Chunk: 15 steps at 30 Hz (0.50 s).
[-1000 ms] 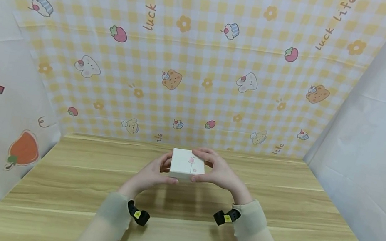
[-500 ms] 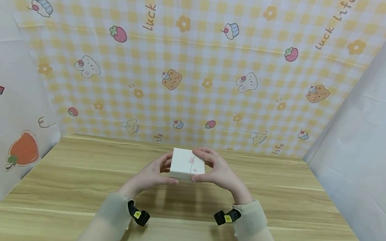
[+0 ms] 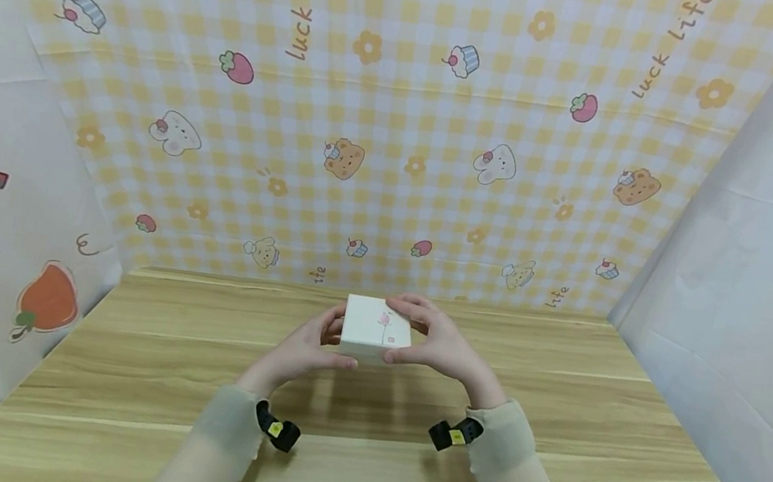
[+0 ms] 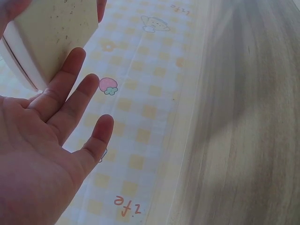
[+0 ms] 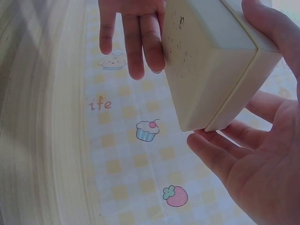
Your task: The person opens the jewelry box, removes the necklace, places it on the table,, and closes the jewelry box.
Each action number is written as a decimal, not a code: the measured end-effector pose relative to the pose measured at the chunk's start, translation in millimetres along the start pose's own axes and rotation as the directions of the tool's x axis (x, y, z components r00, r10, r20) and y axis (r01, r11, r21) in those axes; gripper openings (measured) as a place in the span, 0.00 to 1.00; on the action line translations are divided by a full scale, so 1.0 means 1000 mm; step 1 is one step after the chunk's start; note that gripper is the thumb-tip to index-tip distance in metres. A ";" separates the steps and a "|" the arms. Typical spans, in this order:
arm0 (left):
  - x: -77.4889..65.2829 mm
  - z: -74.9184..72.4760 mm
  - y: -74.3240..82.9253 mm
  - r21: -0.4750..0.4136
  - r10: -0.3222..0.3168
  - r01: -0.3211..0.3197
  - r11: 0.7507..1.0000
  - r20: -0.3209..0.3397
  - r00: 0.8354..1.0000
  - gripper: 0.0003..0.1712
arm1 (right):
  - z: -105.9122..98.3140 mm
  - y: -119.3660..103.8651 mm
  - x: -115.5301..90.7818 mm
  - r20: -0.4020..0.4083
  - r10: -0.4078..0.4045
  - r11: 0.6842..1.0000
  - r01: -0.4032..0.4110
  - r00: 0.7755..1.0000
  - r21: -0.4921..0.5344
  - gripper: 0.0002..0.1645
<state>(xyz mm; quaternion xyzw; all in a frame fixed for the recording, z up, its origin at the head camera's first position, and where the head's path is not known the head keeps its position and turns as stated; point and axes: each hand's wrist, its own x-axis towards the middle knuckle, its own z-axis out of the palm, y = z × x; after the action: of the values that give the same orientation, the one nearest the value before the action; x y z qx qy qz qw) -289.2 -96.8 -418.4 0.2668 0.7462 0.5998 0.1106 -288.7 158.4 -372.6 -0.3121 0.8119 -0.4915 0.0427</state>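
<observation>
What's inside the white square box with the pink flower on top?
I can't tell: the lid of the white, square, cardboard-looking box is on, covering the inside. Outside, a pink flower print shows on top, and dark specks underneath.

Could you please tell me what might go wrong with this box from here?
The white rectangular box is held above the pale wooden table, so it might drop if the grip of the left hand or right hand slips.

A thin seam runs along its sides, near the right hand's fingers, so its two parts could perhaps separate.
</observation>
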 end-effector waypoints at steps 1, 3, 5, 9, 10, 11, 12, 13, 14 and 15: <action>0.000 0.000 0.000 -0.001 -0.002 0.002 1.000 -0.001 1.000 0.49 | 0.000 0.000 0.000 -0.001 -0.001 1.000 0.001 1.000 0.002 0.48; 0.000 0.000 0.000 -0.001 -0.006 0.006 1.000 0.000 1.000 0.49 | 0.000 0.001 0.000 -0.002 -0.007 1.000 0.007 1.000 0.000 0.48; 0.000 0.000 0.000 -0.004 -0.010 0.010 1.000 0.002 1.000 0.49 | 0.000 0.002 0.001 -0.003 -0.011 1.000 0.011 1.000 -0.002 0.48; 0.000 0.000 0.000 -0.012 -0.010 0.011 1.000 0.008 1.000 0.48 | -0.001 0.002 0.001 -0.006 -0.016 1.000 0.016 1.000 0.000 0.48; -0.001 0.000 0.000 -0.014 -0.011 0.011 1.000 0.010 1.000 0.48 | -0.001 0.002 0.001 -0.007 -0.015 1.000 0.015 1.000 0.000 0.48; -0.001 0.000 -0.001 -0.015 -0.010 0.010 1.000 0.012 1.000 0.48 | -0.001 0.002 0.001 -0.007 -0.015 1.000 0.015 1.000 0.001 0.48; -0.001 0.000 -0.001 -0.014 -0.008 0.009 1.000 0.014 1.000 0.48 | -0.001 0.002 0.000 -0.008 -0.016 1.000 0.016 1.000 0.001 0.48; -0.001 0.000 -0.001 -0.013 -0.008 0.008 1.000 0.016 1.000 0.48 | -0.001 0.002 0.000 -0.010 -0.016 1.000 0.016 1.000 0.000 0.48; -0.001 0.000 -0.001 -0.010 -0.007 0.007 1.000 0.017 1.000 0.48 | -0.001 0.002 0.000 -0.011 -0.018 1.000 0.018 1.000 -0.002 0.47; -0.001 0.000 -0.001 -0.008 -0.007 0.007 1.000 0.017 1.000 0.48 | -0.001 0.002 0.000 -0.013 -0.019 1.000 0.019 1.000 -0.004 0.47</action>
<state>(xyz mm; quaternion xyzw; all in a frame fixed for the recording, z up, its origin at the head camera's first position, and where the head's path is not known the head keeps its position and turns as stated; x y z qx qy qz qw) -289.1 -97.6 -419.2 0.2689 0.7438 0.6000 0.1202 -289.9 159.3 -373.4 -0.3166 0.8101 -0.4925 0.0323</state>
